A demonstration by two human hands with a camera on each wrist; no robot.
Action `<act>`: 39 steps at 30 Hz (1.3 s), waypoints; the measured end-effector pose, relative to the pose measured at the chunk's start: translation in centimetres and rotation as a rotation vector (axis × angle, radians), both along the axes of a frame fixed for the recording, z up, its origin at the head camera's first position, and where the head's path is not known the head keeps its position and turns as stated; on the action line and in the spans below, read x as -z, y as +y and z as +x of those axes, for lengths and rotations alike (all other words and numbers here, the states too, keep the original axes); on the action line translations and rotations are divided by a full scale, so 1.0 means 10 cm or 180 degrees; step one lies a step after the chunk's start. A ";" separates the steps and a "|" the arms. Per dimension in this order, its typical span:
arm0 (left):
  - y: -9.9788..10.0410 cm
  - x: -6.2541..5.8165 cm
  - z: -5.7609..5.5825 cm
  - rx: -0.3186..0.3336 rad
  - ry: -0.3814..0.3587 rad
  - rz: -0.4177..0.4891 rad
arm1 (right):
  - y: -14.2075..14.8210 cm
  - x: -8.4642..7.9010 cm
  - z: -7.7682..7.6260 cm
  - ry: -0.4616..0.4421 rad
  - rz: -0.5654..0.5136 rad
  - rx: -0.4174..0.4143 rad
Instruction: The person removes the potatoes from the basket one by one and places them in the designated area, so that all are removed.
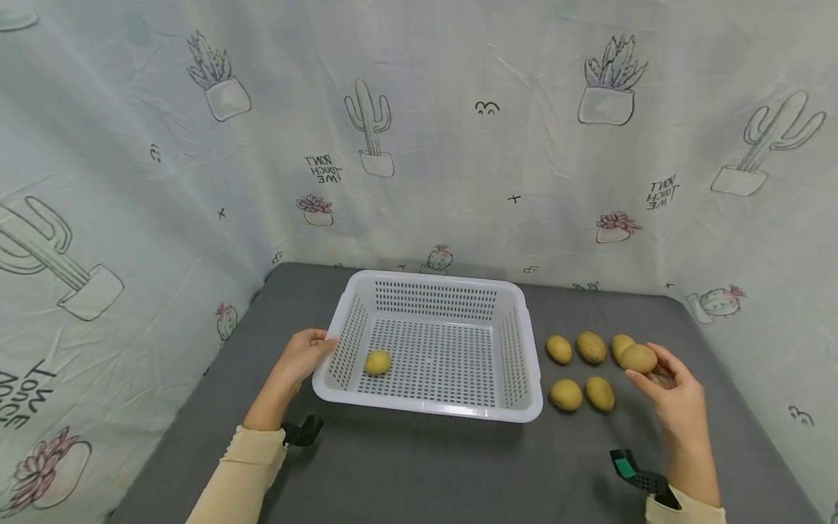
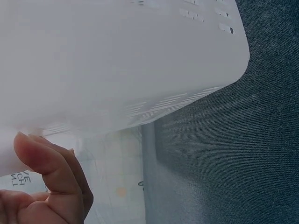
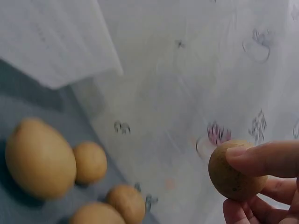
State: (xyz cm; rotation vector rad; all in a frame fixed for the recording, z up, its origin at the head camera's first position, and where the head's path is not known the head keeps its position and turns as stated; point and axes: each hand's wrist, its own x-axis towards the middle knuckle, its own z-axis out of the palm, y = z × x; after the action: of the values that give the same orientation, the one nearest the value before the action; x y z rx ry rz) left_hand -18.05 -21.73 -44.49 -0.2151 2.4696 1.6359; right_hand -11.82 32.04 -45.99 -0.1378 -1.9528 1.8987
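Observation:
A white perforated plastic basket (image 1: pixel 428 356) stands on the grey table, with one small yellow potato (image 1: pixel 377 362) inside near its left wall. My left hand (image 1: pixel 304 360) grips the basket's left rim; in the left wrist view its curled fingers (image 2: pixel 56 172) are at the basket's edge. On the right, my right hand (image 1: pixel 677 397) pinches a potato (image 1: pixel 639 359) between thumb and fingers. The right wrist view shows this held potato (image 3: pixel 233 175) with a brownish, speckled skin. Several loose potatoes (image 1: pixel 566 395) lie between the basket and the right hand, one partly hidden behind the held potato.
A pale curtain (image 1: pixel 432 145) printed with cacti rises behind the table and along both sides. The dark grey tabletop (image 1: pixel 419 466) extends in front of the basket. A black strap (image 1: pixel 644 480) is on the right wrist, and another (image 1: pixel 302 431) is on the left.

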 end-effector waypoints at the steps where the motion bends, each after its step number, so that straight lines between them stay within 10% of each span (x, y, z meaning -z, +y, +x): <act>1: 0.00 0.00 0.00 -0.0003 0.0004 0.0002 | 0.03 0.02 0.00 -0.0050 -0.0021 0.0024; 21: 0.01 0.00 0.00 -0.0009 0.0026 -0.0012 | 0.34 0.44 -0.03 -0.1261 0.1016 0.0306; 39: 0.02 -0.03 0.01 -0.0008 0.0016 -0.0024 | 0.41 0.63 -0.07 -0.1453 0.1342 0.0075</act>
State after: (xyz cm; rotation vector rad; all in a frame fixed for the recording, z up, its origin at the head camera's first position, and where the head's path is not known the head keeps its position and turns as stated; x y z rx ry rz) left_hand -17.98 -21.54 -44.19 -0.2156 2.4807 1.6306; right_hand -12.54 36.15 -52.33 -0.5020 -2.5905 1.4859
